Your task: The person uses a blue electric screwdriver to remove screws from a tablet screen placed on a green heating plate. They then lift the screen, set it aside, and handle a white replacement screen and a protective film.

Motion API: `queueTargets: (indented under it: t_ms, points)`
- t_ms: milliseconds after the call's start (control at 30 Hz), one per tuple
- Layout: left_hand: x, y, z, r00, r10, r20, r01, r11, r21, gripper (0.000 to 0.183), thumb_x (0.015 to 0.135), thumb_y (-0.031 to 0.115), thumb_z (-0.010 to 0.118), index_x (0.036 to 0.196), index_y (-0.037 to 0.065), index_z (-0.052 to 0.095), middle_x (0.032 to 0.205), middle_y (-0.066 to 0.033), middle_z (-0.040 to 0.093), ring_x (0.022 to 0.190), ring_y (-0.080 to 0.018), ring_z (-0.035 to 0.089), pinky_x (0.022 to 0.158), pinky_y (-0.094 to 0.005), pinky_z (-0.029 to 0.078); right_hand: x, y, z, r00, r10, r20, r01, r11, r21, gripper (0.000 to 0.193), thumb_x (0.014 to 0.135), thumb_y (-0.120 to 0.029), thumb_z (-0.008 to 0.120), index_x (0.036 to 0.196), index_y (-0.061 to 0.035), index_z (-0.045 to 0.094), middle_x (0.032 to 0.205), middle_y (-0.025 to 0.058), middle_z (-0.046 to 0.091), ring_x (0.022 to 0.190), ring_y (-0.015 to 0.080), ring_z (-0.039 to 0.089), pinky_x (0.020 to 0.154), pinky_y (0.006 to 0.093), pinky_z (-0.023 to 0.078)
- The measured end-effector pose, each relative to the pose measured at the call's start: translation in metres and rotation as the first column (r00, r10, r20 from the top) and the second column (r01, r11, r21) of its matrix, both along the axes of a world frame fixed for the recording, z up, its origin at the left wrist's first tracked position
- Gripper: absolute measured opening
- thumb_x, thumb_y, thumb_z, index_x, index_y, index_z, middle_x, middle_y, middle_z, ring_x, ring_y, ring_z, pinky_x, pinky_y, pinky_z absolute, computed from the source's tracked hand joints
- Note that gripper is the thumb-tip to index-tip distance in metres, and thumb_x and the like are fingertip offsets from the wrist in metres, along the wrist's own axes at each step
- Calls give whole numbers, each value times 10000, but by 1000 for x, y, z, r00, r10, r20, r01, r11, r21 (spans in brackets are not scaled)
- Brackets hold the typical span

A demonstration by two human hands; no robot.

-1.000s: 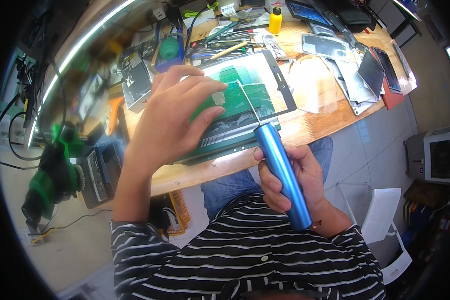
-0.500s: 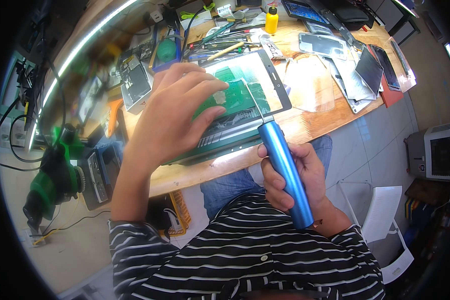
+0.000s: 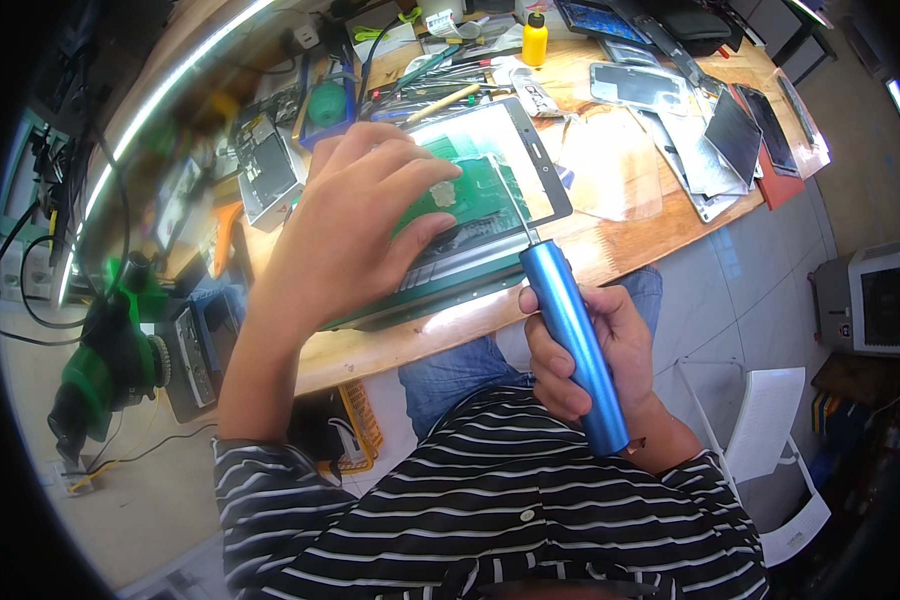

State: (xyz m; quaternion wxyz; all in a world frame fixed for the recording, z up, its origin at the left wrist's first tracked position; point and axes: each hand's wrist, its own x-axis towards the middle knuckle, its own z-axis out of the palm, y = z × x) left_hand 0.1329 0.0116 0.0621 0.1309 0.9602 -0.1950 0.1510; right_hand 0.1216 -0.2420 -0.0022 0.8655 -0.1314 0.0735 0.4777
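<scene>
My right hand [image 3: 625, 335] is wrapped round a blue cylindrical handheld tool [image 3: 570, 335]. From its far end a thin metal shaft [image 3: 513, 205] reaches over a tablet-sized glass panel [image 3: 542, 152] with a dark border. The shaft's tip is near the panel's middle. My left hand [image 3: 355, 215] is spread above the panel's left part, thumb apart from the fingers; whether it presses on the glass is unclear. Beneath the glass lies a green work surface [image 3: 400, 297] with a ridged strip at its near side. A pale crumpled patch [image 3: 444, 192] shows near my left fingertips.
At the back are a yellow bottle [image 3: 535, 40] and a pile of slim tools [image 3: 440, 95]. Phone parts and screens [image 3: 735, 135] lie stacked at the right. An opened device in a white box [image 3: 268, 170] stands left. A green-and-black machine [image 3: 110, 360] is at far left.
The glass panel has shifted slightly left relative to the view, along with the rest of the bench. The shaft's tip stays over the glass; both hands keep nearly the same pose.
</scene>
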Motion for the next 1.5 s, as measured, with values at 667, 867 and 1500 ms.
queueTargets:
  t_ms: [667, 867, 1500]
  points:
    - [6, -9, 2, 999, -31, -23, 31, 999, 40, 383, 804, 212, 786, 1155, 104, 679, 1010, -90, 663, 1057, -311, 570, 940, -443, 433, -2, -10, -2, 1000, -16, 6, 16, 1000, 14, 529, 1047, -353, 245, 1253, 73, 482, 689, 113, 525, 420, 186, 529, 374, 286, 471]
    - [9, -11, 1, 999, -32, -36, 34, 998, 50, 383, 801, 207, 787, 1156, 117, 673, 941, -57, 666, 982, -294, 570, 898, -430, 436, -4, -13, -2, 1000, -11, -3, 11, 1000, 13, 532, 1047, -356, 244, 1256, 69, 485, 690, 109, 521, 418, 185, 525, 376, 286, 465]
    - [18, -11, 6, 988, 28, -150, -36, 998, -53, 446, 773, 205, 827, 1181, 124, 668, 865, -36, 673, 919, -260, 585, 880, -422, 419, -9, -25, 8, 981, 67, 184, -40, 988, -147, 531, 1023, -371, 303, 1203, 91, 494, 653, 112, 543, 386, 177, 522, 358, 260, 456]
